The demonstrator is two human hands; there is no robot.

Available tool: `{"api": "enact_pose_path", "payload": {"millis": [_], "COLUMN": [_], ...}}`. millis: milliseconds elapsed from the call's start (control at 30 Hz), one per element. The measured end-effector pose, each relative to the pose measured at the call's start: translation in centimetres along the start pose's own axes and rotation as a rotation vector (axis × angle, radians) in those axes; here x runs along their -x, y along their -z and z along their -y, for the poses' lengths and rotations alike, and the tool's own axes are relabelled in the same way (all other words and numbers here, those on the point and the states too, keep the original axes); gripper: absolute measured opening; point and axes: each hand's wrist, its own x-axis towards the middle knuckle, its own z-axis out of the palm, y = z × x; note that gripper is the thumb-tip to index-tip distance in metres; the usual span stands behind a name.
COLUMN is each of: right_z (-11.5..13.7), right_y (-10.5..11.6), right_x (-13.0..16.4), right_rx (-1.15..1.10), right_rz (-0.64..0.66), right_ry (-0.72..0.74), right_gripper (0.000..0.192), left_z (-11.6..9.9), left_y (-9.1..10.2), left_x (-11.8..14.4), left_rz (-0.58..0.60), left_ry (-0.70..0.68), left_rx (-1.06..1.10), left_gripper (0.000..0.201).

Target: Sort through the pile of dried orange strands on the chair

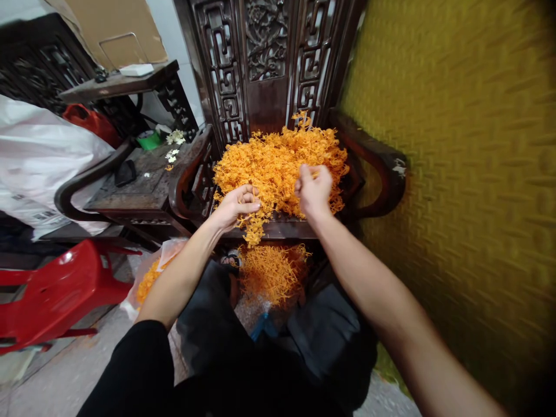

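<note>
Orange strands [278, 156], curly and branching, lay in a broad heap just beyond both hands, on the seat [289, 230] of a carved wooden chair [267, 101]. Through my remote feed I had the left hand [234, 208] at the near left edge of that heap, its thumb and fingers pinched together on some of the strands. A small clump [254, 231] hung just below those fingers, at the front of the seat. To the right of it, well apart, the right hand [316, 188] hung in front of the heap with its fingers curled in; it was blurred on my side, so I could not tell whether it gripped a strand or was closed on itself.

Lower than both hands, between the person's knees [325, 321], I saw a second pile [273, 275] of orange strands. Beside the left forearm [186, 266] sat a pale plastic bag [172, 248] with more orange in it, and farther left stood a red plastic chair [65, 284]. Up and left of the left hand, a green item [148, 140] and a black object [125, 174] rested on a dark wooden surface [150, 188]. Right of the right hand, past a curved armrest [393, 159], rose a yellow textured panel [456, 145].
</note>
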Motion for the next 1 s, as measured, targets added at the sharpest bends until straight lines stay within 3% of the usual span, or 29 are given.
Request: {"api": "enact_pose_path", "payload": {"millis": [67,100,200,333,433,500,567,633,733,800,867,1000], "right_z": [0.1,0.2,0.6,0.9,0.6,0.2,-0.3,-0.8,-1.3,-1.2,-0.8,0.4], "right_y": [0.9,1.1,0.8,-0.9,-1.8,-2.3,-2.7,-3.4,-4.4,-4.7,-4.3,-2.8], "right_x": [-1.1,-1.3,-0.2,2.4,3.7,4.1,4.2,4.0,3.7,3.4,2.9,1.6], "right_rx": [-0.167,-0.245,-0.334,-0.263,-0.211,-0.138,-0.004,0.118,0.157,0.101,-0.045,-0.308], "right_rz": [-0.063,-0.034,0.176,0.46,0.656,0.708,0.67,0.551,0.482,0.538,0.558,0.495], "right_ry": [-0.16,-0.245,-0.392,-0.383,-0.379,-0.346,-0.236,-0.063,0.115,0.054,-0.115,-0.334], "right_gripper": [0.029,0.031,0.03,0.01,0.023,0.023,0.026,0.034,0.019,0.018,0.027,0.036], "left_z": [-0.1,-0.2,-0.3,-0.8,-1.4,-1.8,-2.0,-2.0,-1.9,-2.0,-1.9,-0.6], "left_y": [0.7,1.1,2.1,2.3,1.5,0.8,0.1,-0.3,-0.5,-0.3,0.1,0.7], "left_x": [0.0,-0.1,-0.9,-1.9,-2.0,-2.0,-2.1,-2.2,-2.4,-2.4,-2.1,-1.4], "left_rz": [-0.044,-0.067,-0.108,-0.2,-0.297,-0.337,-0.372,-0.405,-0.384,-0.306,-0.225,-0.095], "left_ry": [-0.022,-0.038,-0.07,-0.063,-0.057,-0.068,-0.081,-0.081,-0.091,-0.108,-0.116,-0.047], "left_rx": [0.041,0.076,0.233,0.442,0.506,0.523,0.532,0.529,0.505,0.458,0.369,-0.031], "left_gripper": [0.057,0.056,0.046,0.022,0.017,0.017,0.017,0.015,0.011,0.015,0.022,0.043]}}
